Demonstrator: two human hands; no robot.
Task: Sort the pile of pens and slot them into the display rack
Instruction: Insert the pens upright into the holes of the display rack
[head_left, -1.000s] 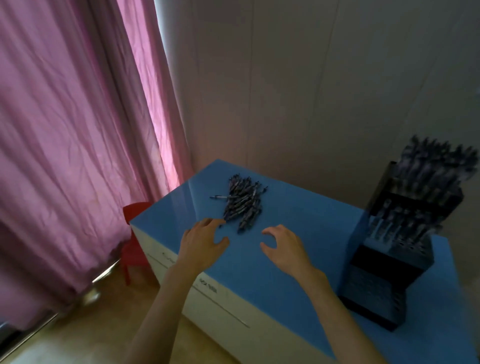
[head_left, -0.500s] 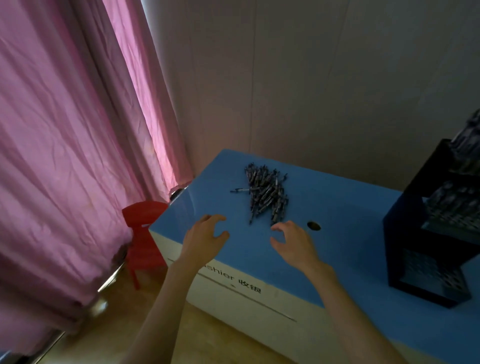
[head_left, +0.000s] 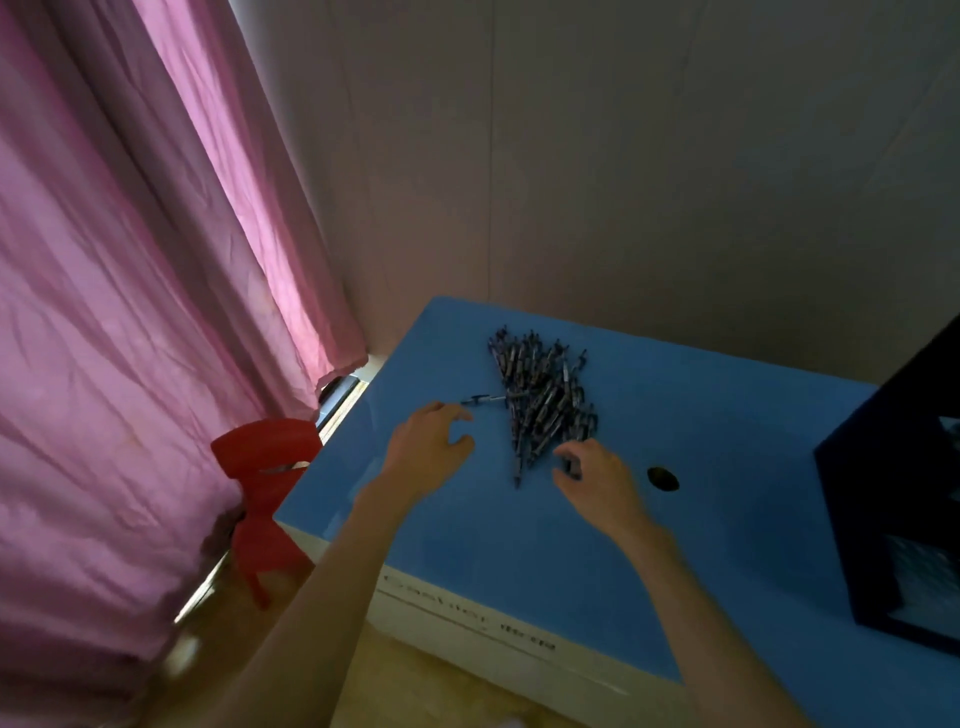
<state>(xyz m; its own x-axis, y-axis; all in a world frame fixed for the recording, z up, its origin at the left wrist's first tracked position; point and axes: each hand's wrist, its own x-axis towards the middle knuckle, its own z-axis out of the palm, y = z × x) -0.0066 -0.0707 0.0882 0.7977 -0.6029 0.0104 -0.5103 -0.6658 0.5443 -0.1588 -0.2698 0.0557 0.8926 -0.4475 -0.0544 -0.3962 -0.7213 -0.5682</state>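
A pile of dark pens (head_left: 543, 400) lies on the blue tabletop (head_left: 519, 545) near the back wall. One pen (head_left: 483, 399) sticks out of it to the left. My left hand (head_left: 426, 452) hovers just left of the pile, fingers loosely curled and holding nothing, fingertips close to the stray pen. My right hand (head_left: 597, 478) is at the pile's near right edge with its curled fingertips touching the nearest pens. The black display rack (head_left: 893, 493) stands at the right edge, cut off by the frame.
A round hole (head_left: 663, 478) is in the tabletop right of my right hand. A red plastic chair (head_left: 265, 488) stands on the floor at the table's left end. Pink curtains (head_left: 130, 312) hang on the left, and a pale wall is behind.
Both hands have moved forward to the pile, the right one now reaching its near edge. The view has shifted left, so most of the rack is out of frame.
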